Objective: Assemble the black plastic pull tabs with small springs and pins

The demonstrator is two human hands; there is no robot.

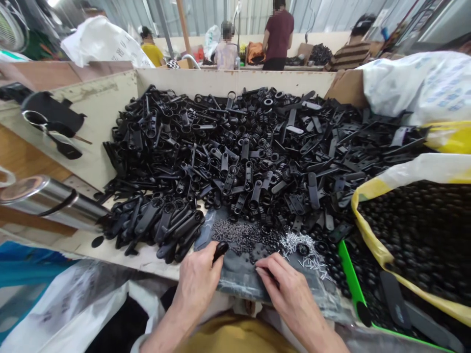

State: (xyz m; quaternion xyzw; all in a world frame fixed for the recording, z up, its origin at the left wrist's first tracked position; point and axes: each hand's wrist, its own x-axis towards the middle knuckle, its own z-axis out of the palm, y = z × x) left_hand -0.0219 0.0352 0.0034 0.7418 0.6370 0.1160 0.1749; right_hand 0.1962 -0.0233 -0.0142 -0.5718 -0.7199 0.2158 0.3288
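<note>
The left hand (196, 282) grips a small black plastic piece (221, 251) at bottom middle. The right hand (290, 289) touches a dark mat (239, 274) near thin silver pins (305, 255), maybe holding nothing, can't tell. A big heap of black plastic parts (235, 157) lies above

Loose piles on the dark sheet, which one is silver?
The scatter of silver pins, just beyond the right hand; the other pile, of tiny black pieces, is dark.
</note>
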